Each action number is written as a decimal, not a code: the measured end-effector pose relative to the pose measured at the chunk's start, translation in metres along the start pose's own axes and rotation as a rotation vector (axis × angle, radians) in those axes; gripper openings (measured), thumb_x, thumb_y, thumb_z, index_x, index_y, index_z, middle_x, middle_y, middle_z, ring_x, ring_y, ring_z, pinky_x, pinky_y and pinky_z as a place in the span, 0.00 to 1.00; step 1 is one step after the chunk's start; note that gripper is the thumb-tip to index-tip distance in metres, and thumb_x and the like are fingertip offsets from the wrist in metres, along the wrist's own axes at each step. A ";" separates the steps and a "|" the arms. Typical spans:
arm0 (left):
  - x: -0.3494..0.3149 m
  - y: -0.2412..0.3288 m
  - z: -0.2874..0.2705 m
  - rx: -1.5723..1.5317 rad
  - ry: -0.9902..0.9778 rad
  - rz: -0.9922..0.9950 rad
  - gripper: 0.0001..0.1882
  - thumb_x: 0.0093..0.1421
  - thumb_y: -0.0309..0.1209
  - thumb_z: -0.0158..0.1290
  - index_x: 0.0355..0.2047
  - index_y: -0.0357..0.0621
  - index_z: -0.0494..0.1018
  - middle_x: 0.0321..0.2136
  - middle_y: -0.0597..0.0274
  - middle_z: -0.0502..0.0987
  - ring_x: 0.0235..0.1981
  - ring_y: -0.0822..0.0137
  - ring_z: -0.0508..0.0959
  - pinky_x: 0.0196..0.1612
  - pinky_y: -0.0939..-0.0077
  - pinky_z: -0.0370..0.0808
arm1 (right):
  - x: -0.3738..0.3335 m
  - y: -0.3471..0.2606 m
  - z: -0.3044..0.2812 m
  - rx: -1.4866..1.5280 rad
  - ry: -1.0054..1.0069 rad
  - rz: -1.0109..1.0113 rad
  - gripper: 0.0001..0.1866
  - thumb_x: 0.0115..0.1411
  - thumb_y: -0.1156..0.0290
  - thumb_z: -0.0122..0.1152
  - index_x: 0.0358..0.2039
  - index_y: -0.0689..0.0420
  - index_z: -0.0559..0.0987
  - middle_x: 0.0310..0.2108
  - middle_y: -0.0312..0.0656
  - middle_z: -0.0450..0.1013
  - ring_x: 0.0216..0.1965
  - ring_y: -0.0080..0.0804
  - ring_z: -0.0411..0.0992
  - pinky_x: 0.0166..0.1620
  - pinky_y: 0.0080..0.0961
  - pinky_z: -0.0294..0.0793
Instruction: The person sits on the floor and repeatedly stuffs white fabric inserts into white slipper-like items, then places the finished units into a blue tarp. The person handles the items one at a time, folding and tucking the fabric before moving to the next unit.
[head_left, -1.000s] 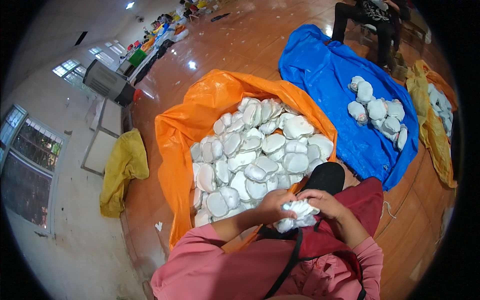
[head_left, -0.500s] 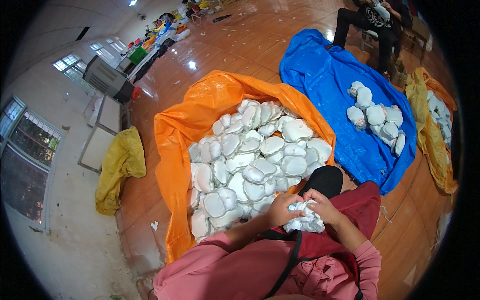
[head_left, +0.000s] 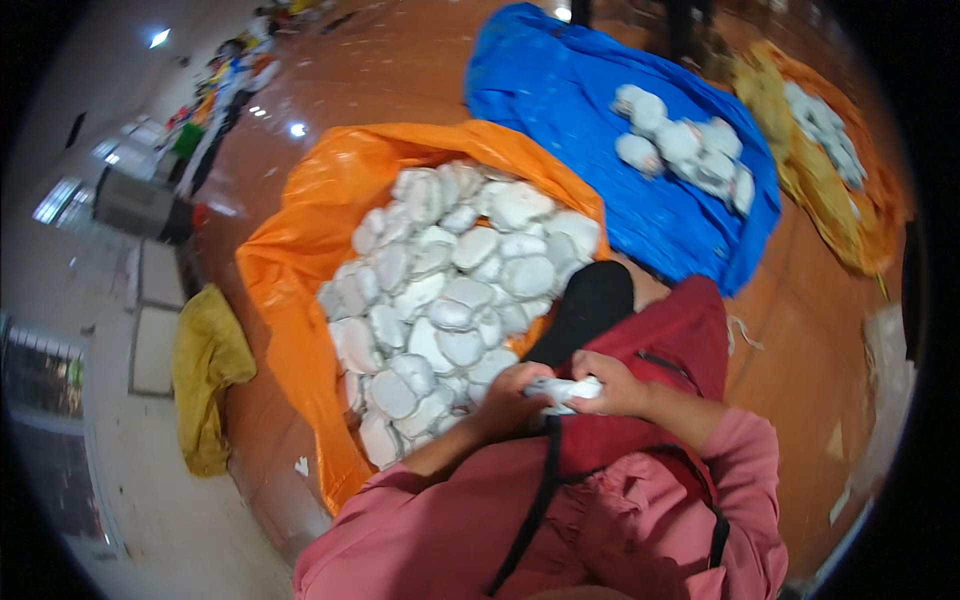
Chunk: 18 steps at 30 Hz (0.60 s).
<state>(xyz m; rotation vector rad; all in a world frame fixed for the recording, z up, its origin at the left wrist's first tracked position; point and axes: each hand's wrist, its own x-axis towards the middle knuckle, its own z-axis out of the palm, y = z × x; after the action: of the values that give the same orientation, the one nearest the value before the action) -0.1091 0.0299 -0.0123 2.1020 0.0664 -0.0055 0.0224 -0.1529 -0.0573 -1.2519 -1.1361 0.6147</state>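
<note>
My left hand point(head_left: 510, 396) and my right hand point(head_left: 612, 384) are both closed on a white cloth piece point(head_left: 560, 392), stretched narrow between them above my lap. Motion blurs it and the fingers hide its ends, so its exact kind does not show. Just beyond my left hand, flat rounded white padded pieces point(head_left: 460, 300) are heaped in an open orange sack point(head_left: 290, 255). A dark red cloth point(head_left: 665, 335) covers my lap, and a leg in black point(head_left: 592, 305) rests against the sack's right side.
On a blue sheet point(head_left: 560, 110) at the upper right lie several rounded white bundles point(head_left: 690, 145). Past it is a yellow-orange sack point(head_left: 800, 170) with more white pieces. A crumpled yellow sack point(head_left: 210, 375) lies by the left wall. Another person's legs point(head_left: 690, 30) show at the top.
The white cloth was a bunched, rounded bundle and is now pulled narrow between my hands. The view has shifted, so the sacks and sheet appear farther left and the sheet higher.
</note>
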 end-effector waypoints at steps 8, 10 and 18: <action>0.012 0.010 -0.016 -0.193 -0.421 -0.225 0.19 0.64 0.44 0.45 0.48 0.43 0.66 0.32 0.62 0.74 0.35 0.70 0.72 0.40 0.73 0.70 | -0.005 -0.010 -0.008 0.007 -0.043 0.021 0.16 0.46 0.70 0.69 0.30 0.57 0.68 0.29 0.41 0.65 0.31 0.36 0.67 0.34 0.28 0.66; 0.017 0.012 -0.019 -0.257 -0.520 -0.315 0.19 0.65 0.45 0.43 0.47 0.45 0.66 0.34 0.64 0.73 0.34 0.71 0.72 0.38 0.77 0.70 | -0.002 -0.013 -0.013 0.022 -0.099 -0.020 0.15 0.48 0.69 0.68 0.31 0.57 0.69 0.30 0.41 0.66 0.32 0.37 0.67 0.35 0.29 0.66; 0.044 0.028 -0.019 -0.693 -0.718 -0.656 0.22 0.59 0.48 0.53 0.48 0.52 0.66 0.27 0.70 0.68 0.24 0.80 0.68 0.24 0.85 0.65 | -0.001 -0.010 -0.011 -0.102 -0.030 -0.183 0.16 0.49 0.67 0.68 0.31 0.56 0.69 0.30 0.42 0.66 0.32 0.41 0.68 0.34 0.32 0.67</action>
<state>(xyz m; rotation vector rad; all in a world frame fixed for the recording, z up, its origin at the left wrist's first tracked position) -0.0645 0.0340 0.0197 1.2159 0.2750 -0.9784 0.0302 -0.1610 -0.0473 -1.2117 -1.3036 0.4443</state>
